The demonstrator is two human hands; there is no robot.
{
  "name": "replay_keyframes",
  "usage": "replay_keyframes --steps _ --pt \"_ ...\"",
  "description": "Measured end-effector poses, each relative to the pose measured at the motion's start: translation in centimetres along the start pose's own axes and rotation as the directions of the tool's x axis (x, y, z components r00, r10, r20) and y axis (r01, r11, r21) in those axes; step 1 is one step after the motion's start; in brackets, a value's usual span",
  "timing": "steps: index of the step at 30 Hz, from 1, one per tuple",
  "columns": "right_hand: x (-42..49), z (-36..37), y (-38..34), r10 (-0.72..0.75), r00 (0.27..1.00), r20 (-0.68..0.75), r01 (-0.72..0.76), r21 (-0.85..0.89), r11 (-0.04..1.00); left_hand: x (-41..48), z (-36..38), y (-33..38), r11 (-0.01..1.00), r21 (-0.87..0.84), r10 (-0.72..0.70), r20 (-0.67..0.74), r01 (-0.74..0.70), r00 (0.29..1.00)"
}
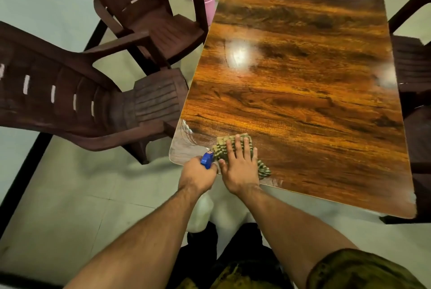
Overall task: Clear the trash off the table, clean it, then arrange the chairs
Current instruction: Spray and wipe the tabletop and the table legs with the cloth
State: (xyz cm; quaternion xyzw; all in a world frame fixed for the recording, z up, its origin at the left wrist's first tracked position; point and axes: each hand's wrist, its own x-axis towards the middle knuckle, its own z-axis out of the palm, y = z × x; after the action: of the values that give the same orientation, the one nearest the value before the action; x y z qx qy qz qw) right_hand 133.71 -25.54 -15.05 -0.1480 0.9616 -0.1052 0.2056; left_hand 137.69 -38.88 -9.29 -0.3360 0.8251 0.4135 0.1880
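While right hand (241, 165) presses flat, fingers spread, on striped cloth (223, 146) at near-left corner of table (303, 78), left hand (198, 175) grips blue spray bottle (207, 159) just off that edge. Cloth judged soft, light, prone to bunching: hold by palm pressure.

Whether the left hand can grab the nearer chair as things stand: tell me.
Probably not yet. The left hand grips the spray bottle, so its fingers are taken. The way to the nearer chair looks free, with only floor between; it should set the bottle down first.
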Motion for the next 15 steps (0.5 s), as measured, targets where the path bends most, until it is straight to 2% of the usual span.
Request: replay_keyframes --steps 4,7,9,11,13,15 --pt "-0.9 1.5 -2.0 -0.262 0.965 0.031 0.263 -0.072 0.962 1.3 -1.8 -1.5 0.995 0.098 0.020 0.033 -0.023 0.999" --pt "-0.7 1.1 0.4 -0.476 0.872 0.109 0.487 -0.125 0.864 2.3 -3.2 -2.5 0.995 0.104 -0.005 0.040 0.000 0.999" --pt "0.1 0.2 1.6 -0.507 0.850 0.143 0.526 -0.163 0.835 2.9 -4.3 -3.3 0.996 0.089 -0.021 0.024 0.019 0.999" --pt "0.8 -0.2 1.4 -0.372 0.924 0.088 0.382 -0.161 0.910 3.1 -5.0 -3.8 0.996 0.078 -0.040 0.020 0.038 0.999" --pt "2.3 0.0 -1.3 -0.143 0.990 -0.014 0.142 -0.094 0.985 3.5 -6.2 -4.4 0.997 0.058 -0.055 0.027 0.053 0.998" --pt "4.0 0.0 -4.3 0.040 0.998 -0.055 -0.042 -0.022 0.999 3.7 -6.9 -4.9 0.997 0.042 -0.058 0.021 0.057 0.998"
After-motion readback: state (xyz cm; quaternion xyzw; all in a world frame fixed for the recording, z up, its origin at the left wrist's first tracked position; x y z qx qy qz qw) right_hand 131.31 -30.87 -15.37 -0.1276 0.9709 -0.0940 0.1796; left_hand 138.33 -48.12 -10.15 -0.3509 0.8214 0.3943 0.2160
